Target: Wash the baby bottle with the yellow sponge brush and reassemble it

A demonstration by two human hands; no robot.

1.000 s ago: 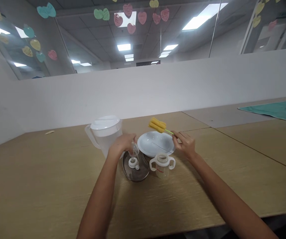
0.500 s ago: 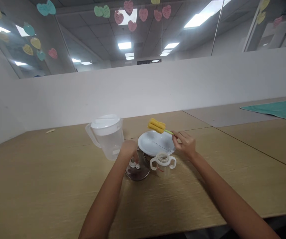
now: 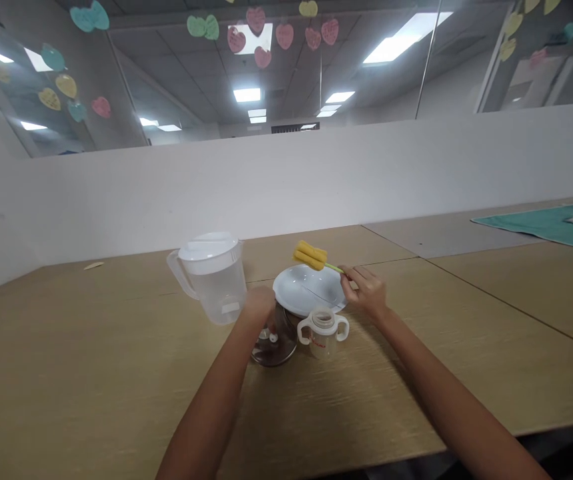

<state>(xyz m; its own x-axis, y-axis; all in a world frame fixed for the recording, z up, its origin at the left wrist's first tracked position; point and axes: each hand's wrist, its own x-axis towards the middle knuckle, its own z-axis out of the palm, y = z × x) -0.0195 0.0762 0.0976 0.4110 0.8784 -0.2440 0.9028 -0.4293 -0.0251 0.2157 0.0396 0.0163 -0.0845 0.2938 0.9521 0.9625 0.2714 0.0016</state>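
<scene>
My right hand is closed around the thin green handle of a yellow sponge bottle brush. The sponge head hangs in the air above a white bowl. My left hand reaches down over a round, dark, shiny dish. Its fingers are mostly hidden, close to a small white plastic part lying on the dish. Between the hands, in front of the bowl, a clear baby bottle with two white handles stands upright, its mouth uncovered.
A translucent pitcher with a white lid stands left of the bowl. At the far right lies a teal cloth with something pale on it. A small flat beige piece rests at the back left. Behind the wooden table runs a white wall.
The whole view has shifted slightly. Both hands keep nearly the same places, the brush still held over the bowl and the left hand still at the dark dish.
</scene>
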